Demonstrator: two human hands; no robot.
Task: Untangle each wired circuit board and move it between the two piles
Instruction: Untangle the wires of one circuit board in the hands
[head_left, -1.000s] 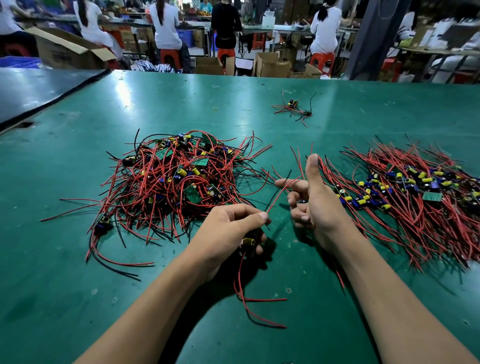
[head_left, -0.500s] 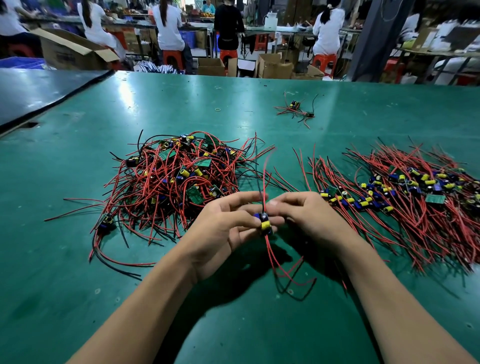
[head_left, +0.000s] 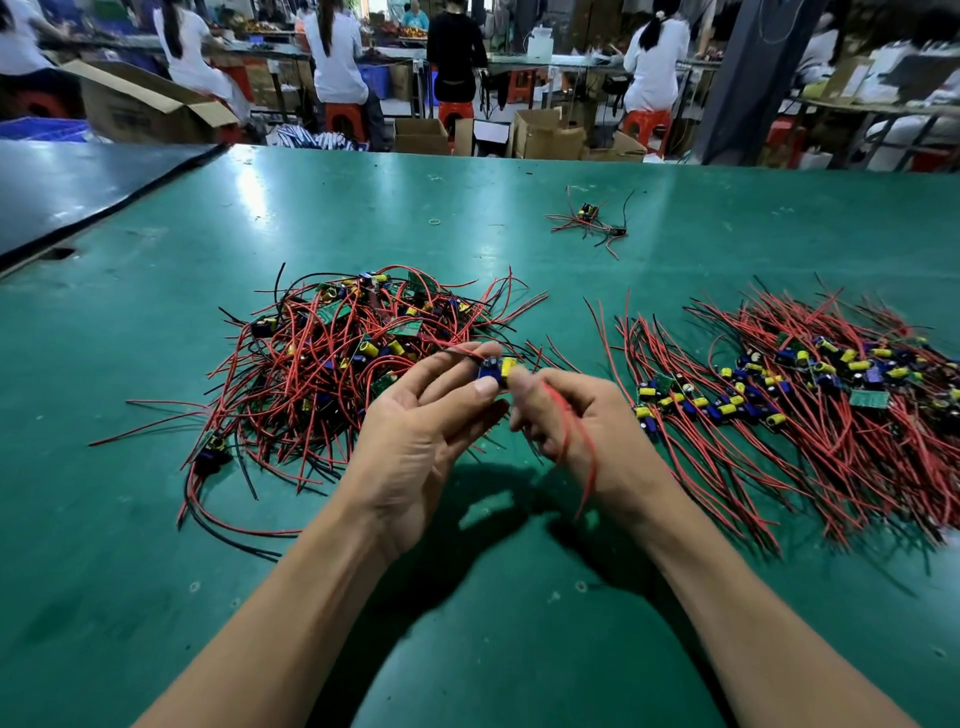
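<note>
1. While the circuit board (head_left: 493, 370) is held up off the green table (head_left: 467, 649), in front of the gap between the two piles, I judge it is being freed of its leads before it is set down.
2. The tangled pile (head_left: 353, 358) lies to the left and the combed-out pile (head_left: 805, 410) to the right. Working in the middle keeps loose wires from snagging either one, I'd say.
3. My left hand (head_left: 415, 441) pinches the board, with the thumb pressed on its blue part against the nearly straight fingers.
4. My right hand (head_left: 587, 431) has its fingers curled in, one tip at the board's yellow end.
5. A red wire (head_left: 576, 441) drapes over that hand and hangs toward the table. Blur stops me telling whether the right fingers actually grip the wire or the board.
</note>
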